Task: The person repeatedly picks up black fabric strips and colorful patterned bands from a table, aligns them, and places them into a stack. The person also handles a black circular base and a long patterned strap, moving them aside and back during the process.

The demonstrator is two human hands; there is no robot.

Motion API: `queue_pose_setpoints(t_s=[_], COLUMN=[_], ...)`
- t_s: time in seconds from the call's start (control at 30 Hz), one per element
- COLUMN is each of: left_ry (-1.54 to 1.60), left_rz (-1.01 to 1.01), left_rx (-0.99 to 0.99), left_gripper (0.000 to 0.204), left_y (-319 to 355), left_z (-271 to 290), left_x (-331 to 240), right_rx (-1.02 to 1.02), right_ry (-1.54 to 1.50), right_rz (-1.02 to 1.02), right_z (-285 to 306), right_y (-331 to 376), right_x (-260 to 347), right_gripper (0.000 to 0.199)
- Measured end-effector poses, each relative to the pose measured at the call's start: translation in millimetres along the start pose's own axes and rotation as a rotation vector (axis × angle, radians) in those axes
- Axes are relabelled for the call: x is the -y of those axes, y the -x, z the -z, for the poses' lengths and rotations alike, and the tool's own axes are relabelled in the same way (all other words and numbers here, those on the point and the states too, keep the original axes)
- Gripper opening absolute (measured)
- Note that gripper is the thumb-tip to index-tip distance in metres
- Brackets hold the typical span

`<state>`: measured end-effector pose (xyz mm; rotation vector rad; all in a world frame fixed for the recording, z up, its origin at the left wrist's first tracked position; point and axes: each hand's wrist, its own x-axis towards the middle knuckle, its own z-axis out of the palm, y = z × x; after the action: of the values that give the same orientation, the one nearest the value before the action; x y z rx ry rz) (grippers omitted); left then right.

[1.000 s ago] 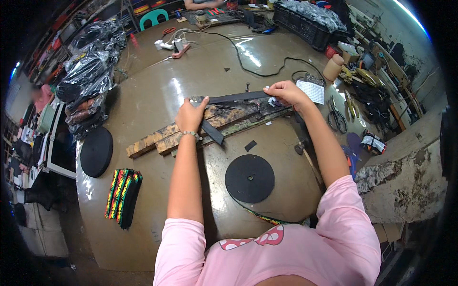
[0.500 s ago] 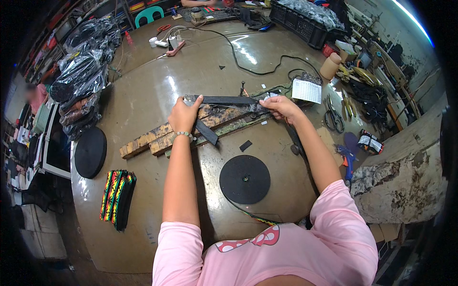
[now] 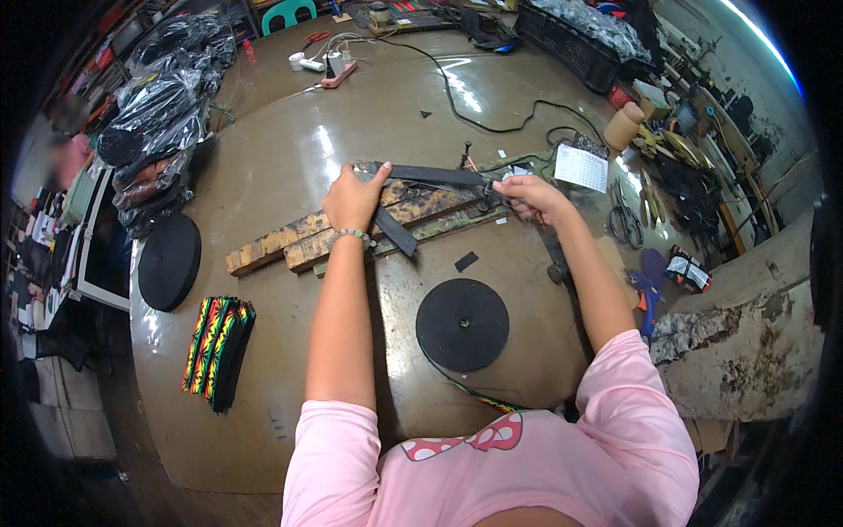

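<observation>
Across the whole middle of the view spreads a big brown worktable (image 3: 263,114) with a glossy, reflective top. At ten o'clock on it lies a heap of black goods in clear plastic bags (image 3: 158,123), and at one o'clock a dark crate (image 3: 580,44) sits at the far edge. Nearer, at nine o'clock, a black disc-shaped roll (image 3: 169,261) lies flat, with a stack of red, yellow and green striped webbing (image 3: 217,351) just below it at eight o'clock. A second black roll (image 3: 462,324) lies at six o'clock, between the person's forearms. Two worn wooden planks (image 3: 299,241) run slantwise under the hands. A black cable (image 3: 474,110) snakes from twelve o'clock toward a white printed card (image 3: 581,167) at two o'clock, and scissors (image 3: 625,224) lie at three o'clock. The black strap (image 3: 430,176), flat and matte, is stretched level over the planks at the centre, a loose end hanging down at the left. The left hand (image 3: 353,200) presses closed on one end of it; the right hand (image 3: 527,195) pinches the other end between thumb and fingers.
</observation>
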<state>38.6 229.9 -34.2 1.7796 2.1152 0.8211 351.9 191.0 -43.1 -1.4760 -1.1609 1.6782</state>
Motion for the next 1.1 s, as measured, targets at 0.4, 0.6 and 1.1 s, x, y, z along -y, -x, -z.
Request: queue_pose_setpoints(t_s=[0.4, 0.6, 1.1], left_ry=[0.386, 0.301, 0.110], left_rz=[-0.185, -0.170, -0.068], left_rx=[0.050, 0.183, 0.142], left_gripper=[0.075, 0.065, 0.076], left_y=[-6, -15, -10], left_z=[-2, -4, 0], left_x=[27, 36, 10], right_rx=[-0.482, -0.394, -0.244], right_ry=[0.742, 0.739, 1.154], right_rz=[0.900, 0.459, 0.552], right_z=[-93, -156, -94], right_y=[-1, -90, -27], right_x=[126, 66, 109], right_gripper=[0.031, 0.023, 0.043])
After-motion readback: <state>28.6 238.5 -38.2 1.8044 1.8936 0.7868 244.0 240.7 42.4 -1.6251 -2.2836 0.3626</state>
